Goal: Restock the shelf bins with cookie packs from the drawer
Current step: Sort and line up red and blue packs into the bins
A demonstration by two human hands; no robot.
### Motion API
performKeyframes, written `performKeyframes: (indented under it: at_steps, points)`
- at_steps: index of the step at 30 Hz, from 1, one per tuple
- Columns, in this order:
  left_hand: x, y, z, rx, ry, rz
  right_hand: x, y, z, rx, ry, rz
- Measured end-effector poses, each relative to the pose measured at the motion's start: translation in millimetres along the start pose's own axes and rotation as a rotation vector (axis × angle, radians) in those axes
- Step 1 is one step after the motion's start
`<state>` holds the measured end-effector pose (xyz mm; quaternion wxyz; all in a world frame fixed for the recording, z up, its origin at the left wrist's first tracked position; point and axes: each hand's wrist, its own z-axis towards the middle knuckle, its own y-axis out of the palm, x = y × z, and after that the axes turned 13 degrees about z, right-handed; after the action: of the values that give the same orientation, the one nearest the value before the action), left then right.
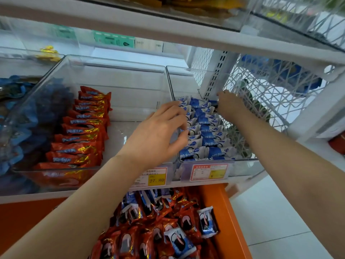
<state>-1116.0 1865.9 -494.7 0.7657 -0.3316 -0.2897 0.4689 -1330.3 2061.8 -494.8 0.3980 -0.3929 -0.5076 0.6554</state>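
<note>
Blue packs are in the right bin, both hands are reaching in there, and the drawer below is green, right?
No. The drawer is orange, not green; the head view shows it. The blue packs are in the right bin, and the left hand and right hand reach in there.
</note>
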Motion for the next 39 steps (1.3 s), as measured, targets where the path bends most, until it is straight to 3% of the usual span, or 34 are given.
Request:
performKeyframes:
  at_steps: [4, 10, 14, 21, 25, 28, 33, 39]
  points:
    - [0, -1, 0, -0.008, 0.018, 0.023, -19, -16, -30, -0.001, 0.012, 0.099]
    - [5, -2, -3, 0.039, 0.126, 0.241, -48, -34, -103, 0.108, -0.132, 0.406]
    - [9, -5, -5, 0.048, 0.143, 0.319, -62, -41, -157, 0.113, -0.277, 0.376]
    - [26, -9, -41, -0.089, 0.209, 0.572, -53, -22, -215, -0.01, -0.356, 0.242]
    - [38, -16, -65, -0.162, 0.179, 0.572, -45, -13, -231, 0.099, -0.427, 0.092]
    - [48, -17, -84, -0.184, 0.156, 0.557, -43, -6, -249, 0.162, -0.585, 0.06]
    - [58, -10, -125, -0.253, 0.183, 0.528, -43, 24, -281, -0.002, -0.735, 0.118]
    - [45, 17, -189, -0.534, 0.093, 0.416, -56, 84, -287, -0.353, -0.544, 0.286]
